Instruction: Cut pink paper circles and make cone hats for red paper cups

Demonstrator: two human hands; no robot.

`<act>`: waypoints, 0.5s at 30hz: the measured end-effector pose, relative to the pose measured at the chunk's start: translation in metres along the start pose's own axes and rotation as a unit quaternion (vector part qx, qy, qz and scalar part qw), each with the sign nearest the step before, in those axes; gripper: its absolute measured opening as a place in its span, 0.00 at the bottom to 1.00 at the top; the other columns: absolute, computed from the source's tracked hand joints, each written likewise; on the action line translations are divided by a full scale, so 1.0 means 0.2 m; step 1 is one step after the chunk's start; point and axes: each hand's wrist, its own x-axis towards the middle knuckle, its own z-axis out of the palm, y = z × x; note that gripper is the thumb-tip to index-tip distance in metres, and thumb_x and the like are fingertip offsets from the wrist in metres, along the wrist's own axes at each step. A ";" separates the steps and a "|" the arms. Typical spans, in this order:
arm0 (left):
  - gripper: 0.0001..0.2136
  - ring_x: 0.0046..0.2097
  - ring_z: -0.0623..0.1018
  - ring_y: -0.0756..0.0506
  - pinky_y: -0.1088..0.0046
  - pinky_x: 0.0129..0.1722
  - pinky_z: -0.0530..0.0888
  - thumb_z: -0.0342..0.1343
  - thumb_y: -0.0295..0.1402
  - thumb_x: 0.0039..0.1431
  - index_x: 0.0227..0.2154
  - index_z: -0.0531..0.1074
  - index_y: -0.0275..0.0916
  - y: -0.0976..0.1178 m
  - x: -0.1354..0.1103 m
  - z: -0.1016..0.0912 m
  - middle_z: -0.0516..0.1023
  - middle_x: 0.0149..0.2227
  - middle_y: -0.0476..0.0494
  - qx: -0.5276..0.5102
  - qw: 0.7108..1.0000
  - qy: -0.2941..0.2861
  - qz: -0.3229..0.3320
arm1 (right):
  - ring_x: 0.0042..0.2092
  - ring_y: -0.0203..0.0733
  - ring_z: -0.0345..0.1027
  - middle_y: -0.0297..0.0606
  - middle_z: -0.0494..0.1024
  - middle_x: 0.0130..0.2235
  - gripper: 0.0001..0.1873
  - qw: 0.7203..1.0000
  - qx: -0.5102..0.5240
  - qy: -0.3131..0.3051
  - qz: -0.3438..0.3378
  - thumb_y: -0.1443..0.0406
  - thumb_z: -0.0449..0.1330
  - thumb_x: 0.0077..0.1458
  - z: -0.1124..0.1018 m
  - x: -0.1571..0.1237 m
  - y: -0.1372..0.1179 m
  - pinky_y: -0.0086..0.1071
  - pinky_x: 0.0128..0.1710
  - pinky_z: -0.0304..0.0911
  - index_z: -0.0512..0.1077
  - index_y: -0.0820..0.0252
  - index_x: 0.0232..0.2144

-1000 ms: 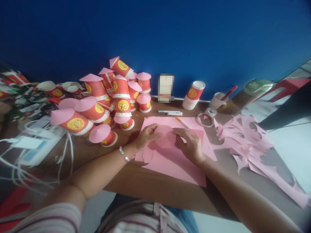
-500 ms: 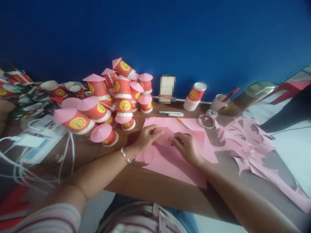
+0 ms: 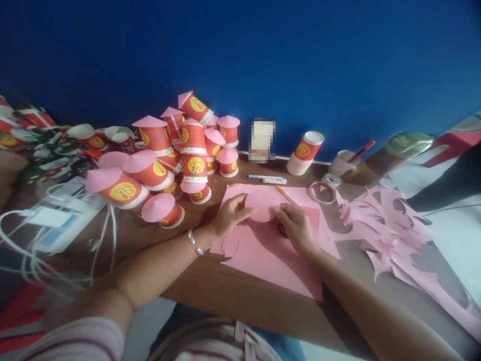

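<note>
Pink paper disc (image 3: 260, 207), pinched at opposite edges by left hand (image 3: 232, 215) and right hand (image 3: 298, 224).
It is over pink paper sheets (image 3: 285, 263) on the worktop (image 3: 199, 283); dark loop (image 3: 281, 229) at the right palm, mostly hidden. Yellow emblems (image 3: 196, 166) on the red cups (image 3: 158, 138) and print on the white pen (image 3: 275, 180) cannot be read.

The person wears a striped top (image 3: 205, 346) in whitish and dusty pink with darker purplish lines, seen at the lower centre of the frame, where pale pink strips of cloth (image 3: 240, 331) hang at its front; its sleeve (image 3: 80, 341) in the lower left corner is short and striped likewise. Above the left hand's (image 3: 230, 215) wrist sits a silver-coloured bracelet (image 3: 192, 237), shiny and open, with two separated ends, while the right hand (image 3: 296, 225) and its forearm are bare. Blue cloth (image 3: 287, 347) shows below the top, at the bottom edge.
</note>
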 end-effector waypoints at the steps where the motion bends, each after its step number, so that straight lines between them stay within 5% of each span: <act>1: 0.22 0.30 0.73 0.49 0.73 0.30 0.71 0.71 0.49 0.50 0.37 0.77 0.36 0.01 0.00 0.01 0.77 0.30 0.47 0.015 1.000 -0.008 -0.006 | 0.22 0.34 0.62 0.36 0.76 0.22 0.26 1.000 -0.011 -0.004 -0.010 0.44 0.63 0.58 0.00 0.00 0.01 0.27 0.20 0.54 0.74 0.59 0.23; 10: 0.17 0.32 0.74 0.48 0.71 0.34 0.72 0.68 0.46 0.55 0.31 0.77 0.35 0.05 0.01 0.02 0.78 0.29 0.46 0.060 0.992 0.108 0.027 | 0.24 0.35 0.63 0.34 0.74 0.23 0.24 0.990 -0.119 -0.011 -0.069 0.47 0.59 0.63 -0.03 0.01 0.03 0.29 0.23 0.57 0.76 0.59 0.26; 15: 0.18 0.31 0.75 0.49 0.72 0.33 0.75 0.68 0.47 0.55 0.34 0.77 0.34 0.04 0.02 0.01 0.77 0.30 0.46 0.022 0.991 0.131 0.013 | 0.24 0.36 0.65 0.34 0.72 0.21 0.24 0.944 -0.268 0.012 -0.190 0.53 0.56 0.67 -0.07 0.02 0.03 0.31 0.26 0.60 0.70 0.57 0.22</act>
